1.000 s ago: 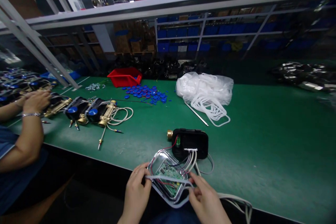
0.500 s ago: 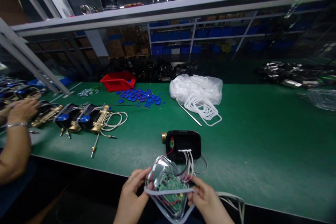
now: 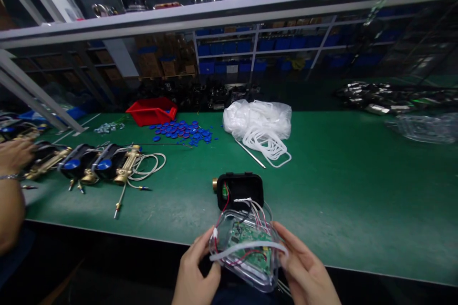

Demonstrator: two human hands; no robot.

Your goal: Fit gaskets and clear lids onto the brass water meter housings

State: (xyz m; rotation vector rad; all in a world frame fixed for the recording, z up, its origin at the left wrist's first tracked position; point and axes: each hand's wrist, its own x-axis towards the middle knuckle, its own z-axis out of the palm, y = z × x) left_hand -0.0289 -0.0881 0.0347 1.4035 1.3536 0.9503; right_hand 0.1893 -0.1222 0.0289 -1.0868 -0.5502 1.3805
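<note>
Above the table's front edge, a clear plastic cover (image 3: 250,280) is held between my two hands. My left hand (image 3: 196,269) grips its left side, fingers and thumb closed on the rim. My right hand (image 3: 307,269) grips the right side, with the thumb by the end of a white rubber gasket (image 3: 246,246) that stretches across the cover. A green circuit board (image 3: 238,234) lies inside the cover. Wires run from it to the open black housing (image 3: 258,190) on the table, which has a brass fitting (image 3: 214,184) on its left.
White gaskets (image 3: 266,143) spill from a plastic bag (image 3: 257,116) beside a metal rod (image 3: 250,153). Blue discs (image 3: 182,129) lie near a red bin (image 3: 152,110). Brass-bodied meters (image 3: 116,164) stand at left, by a co-worker's hand (image 3: 14,157). Clear covers (image 3: 425,128) lie far right.
The cover has turned to lie more level and moved right with both hands. The gasket's lower loop no longer hangs below the cover; the gasket now bows across it. The co-worker's hand has shifted left in view.
</note>
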